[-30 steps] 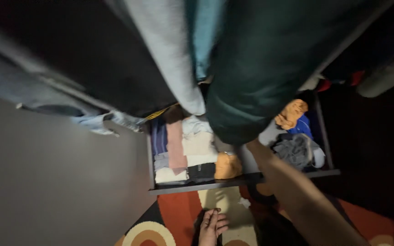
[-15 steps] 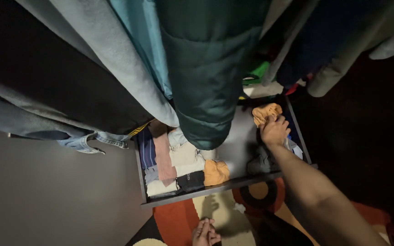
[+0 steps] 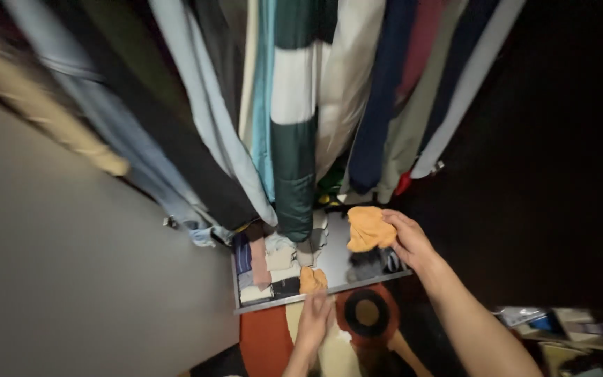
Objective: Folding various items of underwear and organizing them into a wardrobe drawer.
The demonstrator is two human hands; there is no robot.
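Hanging clothes [image 3: 294, 119]: a row of long garments, among them a dark green padded coat with a pale band, now fills the upper frame; half a second ago the coat hung much nearer the camera and hid more of the drawer.
Drawer [image 3: 315, 297]: open beneath the garments, folded items packed in its left half, looser dark items at the right. It now shows smaller and lower in the view.
Rug [image 3: 364, 318]: red, cream and black rings, on the floor just in front of the drawer.
Change: the orange cloth [image 3: 368, 229], which lay bunched at the drawer's far right corner, is now lifted clear above the drawer. A second orange item [image 3: 312, 279] stays folded in the middle.
Right hand [image 3: 407, 241]: forearm stretched forward from lower right, fingers curled around the cloth's right edge, gripping it.
Left hand [image 3: 314, 320]: moved up from the rug to the drawer's front edge; fingers extended and close together, pointing at the folded orange item. Contact cannot be told.
Reading: the cloth appears taken out, not merely touched.
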